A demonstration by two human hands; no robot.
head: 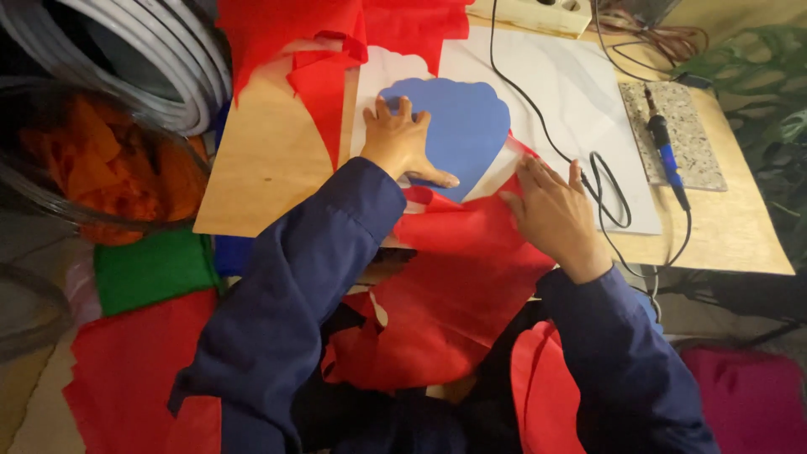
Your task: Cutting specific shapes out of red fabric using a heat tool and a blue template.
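left hand (pixel 402 143), fingers spread, is laid flat on blue shell-shaped template (pixel 461 126); right hand (pixel 551 210), fingers together, is pressed on red fabric (pixel 462 277) over wooden table (pixel 261 168).

We see a pale wooden worktop (pixel 261 168) under warm, dim light; a coil of white tubing (pixel 160 59) sits at its left edge; green leaves (pixel 756 76) crowd the right; beige floor (pixel 34 403) shows lower left.

Blue-handled soldering tool (pixel 665 147) on speckled stone slab (pixel 702 151), black cable (pixel 607 181), coiled white tubing (pixel 172 63), green cloth (pixel 151 269).
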